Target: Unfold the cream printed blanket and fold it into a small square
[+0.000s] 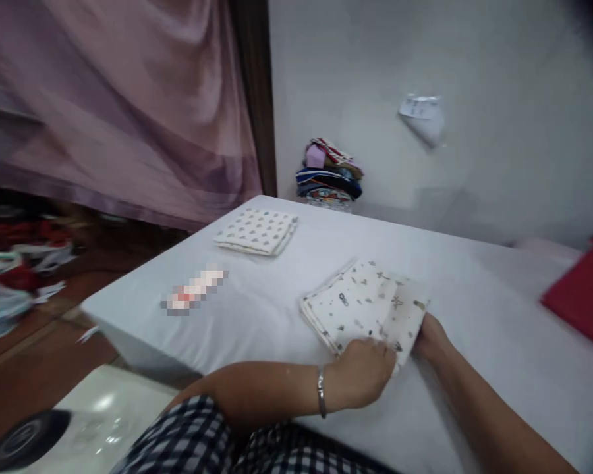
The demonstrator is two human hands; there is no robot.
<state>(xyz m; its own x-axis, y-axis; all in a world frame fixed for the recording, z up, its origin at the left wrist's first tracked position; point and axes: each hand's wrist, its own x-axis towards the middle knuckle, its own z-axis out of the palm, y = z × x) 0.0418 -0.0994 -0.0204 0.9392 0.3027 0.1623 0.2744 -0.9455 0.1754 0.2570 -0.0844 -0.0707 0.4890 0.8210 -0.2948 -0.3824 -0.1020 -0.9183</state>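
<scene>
Holding the folded printed cloth (363, 303) over the white table (267, 299), pinched along its near edge by the left hand (366, 372). Can't tell with the right hand (431, 337), fingertips hidden behind. Could totally come unfolded if tugged unevenly, tbh.

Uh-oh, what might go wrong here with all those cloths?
The nearer folded cloth could crease or come unfolded, because the left hand grips its near edge while the right hand is at its right edge. The silver bracelet might snag the fabric if it brushes against it. The colourful pile looks uneven, so it could perhaps topple if bumped.
</scene>
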